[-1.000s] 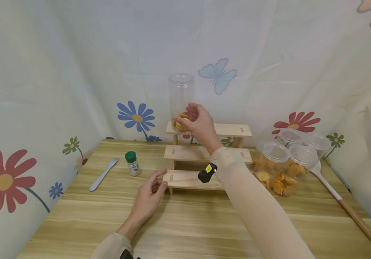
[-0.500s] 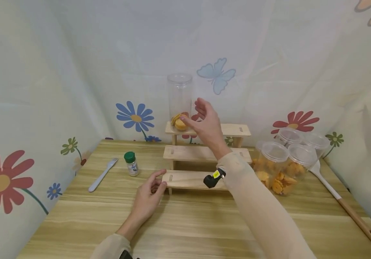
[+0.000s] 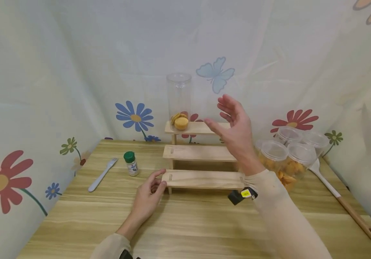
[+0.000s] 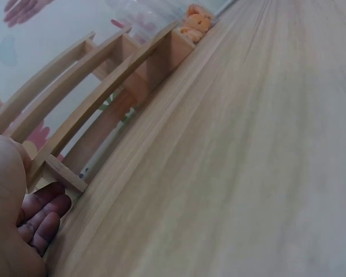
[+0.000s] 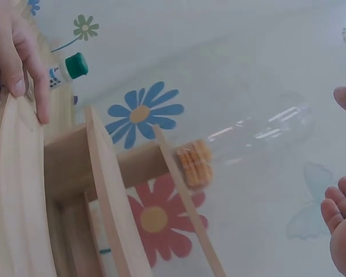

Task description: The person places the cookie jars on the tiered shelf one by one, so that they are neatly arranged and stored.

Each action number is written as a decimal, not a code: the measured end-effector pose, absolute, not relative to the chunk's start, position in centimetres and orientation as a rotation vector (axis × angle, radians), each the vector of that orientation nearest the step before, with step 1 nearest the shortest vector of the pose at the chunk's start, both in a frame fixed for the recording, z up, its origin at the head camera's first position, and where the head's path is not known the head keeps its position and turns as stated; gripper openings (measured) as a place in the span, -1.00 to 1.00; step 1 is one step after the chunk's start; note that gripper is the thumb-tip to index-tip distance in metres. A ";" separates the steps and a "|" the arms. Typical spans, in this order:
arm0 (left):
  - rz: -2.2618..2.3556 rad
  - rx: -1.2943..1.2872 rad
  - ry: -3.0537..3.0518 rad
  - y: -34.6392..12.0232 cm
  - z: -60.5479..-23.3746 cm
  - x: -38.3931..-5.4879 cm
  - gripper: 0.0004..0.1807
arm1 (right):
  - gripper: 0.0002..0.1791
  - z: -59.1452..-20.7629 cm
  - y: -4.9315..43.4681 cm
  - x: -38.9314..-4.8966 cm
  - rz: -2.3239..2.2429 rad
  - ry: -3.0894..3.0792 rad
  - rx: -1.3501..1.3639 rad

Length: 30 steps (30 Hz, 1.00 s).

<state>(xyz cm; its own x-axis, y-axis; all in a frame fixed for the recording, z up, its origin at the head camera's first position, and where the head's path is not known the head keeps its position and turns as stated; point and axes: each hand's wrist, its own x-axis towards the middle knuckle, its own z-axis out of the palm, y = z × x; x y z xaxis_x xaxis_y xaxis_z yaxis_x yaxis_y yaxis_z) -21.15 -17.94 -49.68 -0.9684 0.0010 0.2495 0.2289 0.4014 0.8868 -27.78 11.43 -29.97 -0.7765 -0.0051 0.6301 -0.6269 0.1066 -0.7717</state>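
My right hand (image 3: 235, 131) hangs mid-frame, fingers spread wide, empty, right of the tall clear jar (image 3: 179, 100) standing on the top step of the wooden rack (image 3: 201, 178), upper centre. Left hand (image 3: 148, 199) rests fingers on the bottom step's left end, bracing it. Best to keep that brace steady. Wooden surface (image 3: 185, 223); floral cloth walls (image 3: 27, 90) around.
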 end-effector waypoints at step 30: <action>-1.593 -0.187 -2.467 -18.0 -49.6 -21.0 -0.55 | -0.11 -38.5 31.4 -18.5 1.431 -1.923 0.012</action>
